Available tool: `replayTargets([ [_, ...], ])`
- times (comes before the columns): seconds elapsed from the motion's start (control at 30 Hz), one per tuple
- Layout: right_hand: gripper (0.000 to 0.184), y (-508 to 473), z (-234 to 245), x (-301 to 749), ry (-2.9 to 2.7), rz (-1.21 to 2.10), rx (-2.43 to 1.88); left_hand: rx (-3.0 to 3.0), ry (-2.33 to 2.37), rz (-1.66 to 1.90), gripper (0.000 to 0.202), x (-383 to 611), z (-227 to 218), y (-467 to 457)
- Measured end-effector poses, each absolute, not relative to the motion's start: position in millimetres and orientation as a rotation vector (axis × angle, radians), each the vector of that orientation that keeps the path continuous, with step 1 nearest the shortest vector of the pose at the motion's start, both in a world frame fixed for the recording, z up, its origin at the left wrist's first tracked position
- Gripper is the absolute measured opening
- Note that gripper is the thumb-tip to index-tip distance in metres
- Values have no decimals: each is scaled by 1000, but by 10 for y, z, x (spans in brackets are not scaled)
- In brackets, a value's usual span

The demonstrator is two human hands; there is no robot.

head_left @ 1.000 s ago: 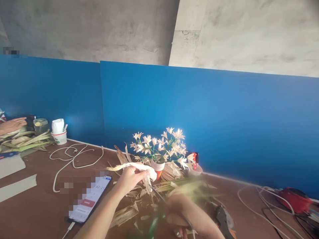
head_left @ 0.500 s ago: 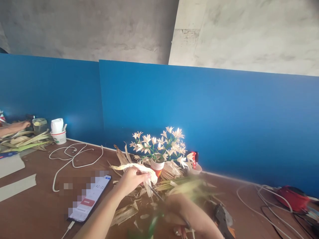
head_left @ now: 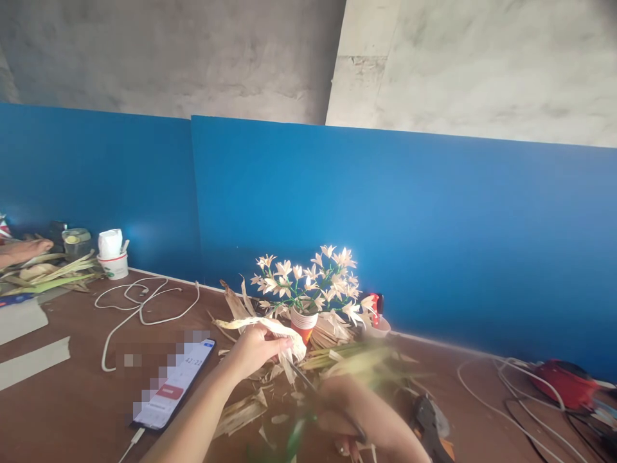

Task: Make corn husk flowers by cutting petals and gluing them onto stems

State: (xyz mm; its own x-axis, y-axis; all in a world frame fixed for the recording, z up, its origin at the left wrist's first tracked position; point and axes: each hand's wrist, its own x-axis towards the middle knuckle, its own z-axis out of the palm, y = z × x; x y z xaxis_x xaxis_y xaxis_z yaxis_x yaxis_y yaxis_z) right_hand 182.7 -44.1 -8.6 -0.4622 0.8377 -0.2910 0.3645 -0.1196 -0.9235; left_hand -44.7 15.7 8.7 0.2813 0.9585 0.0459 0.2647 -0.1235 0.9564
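Note:
My left hand (head_left: 253, 352) is closed on a pale dried corn husk strip (head_left: 258, 323) that curls over its fingers. My right hand (head_left: 354, 415) sits low and blurred, closed on scissors (head_left: 304, 378) whose blades point up toward the husk. A pile of dried husks (head_left: 347, 360) lies between and beyond both hands. Behind it stands a paper cup (head_left: 303, 323) filled with handmade husk flowers (head_left: 313, 280).
A phone (head_left: 174, 384) lies on the brown table (head_left: 81, 399) at the left, beside a white cable (head_left: 139, 305). Another person's hand (head_left: 24, 249) rests on husks at far left, near a white cup (head_left: 114, 263). A red tool (head_left: 571, 384) and cables lie right.
My left hand has drifted slightly right and down with the husk. The other person's hand at far left has pulled back toward the edge.

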Motion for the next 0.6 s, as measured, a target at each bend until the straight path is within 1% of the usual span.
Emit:
replayTargets([
  [0.2, 13, -451, -65, 1811, -1753, 1599, -1357, 1603, 1108, 924, 22, -425, 141, 141],
  [0.5, 8, -472, -12, 1804, -1738, 1565, -1402, 1600, 1152, 912, 25, -423, 148, 149],
  [0.6, 12, -461, -43, 1840, -1749, 1535, -1364, 1568, 1161, 959, 26, -422, 135, 168],
])
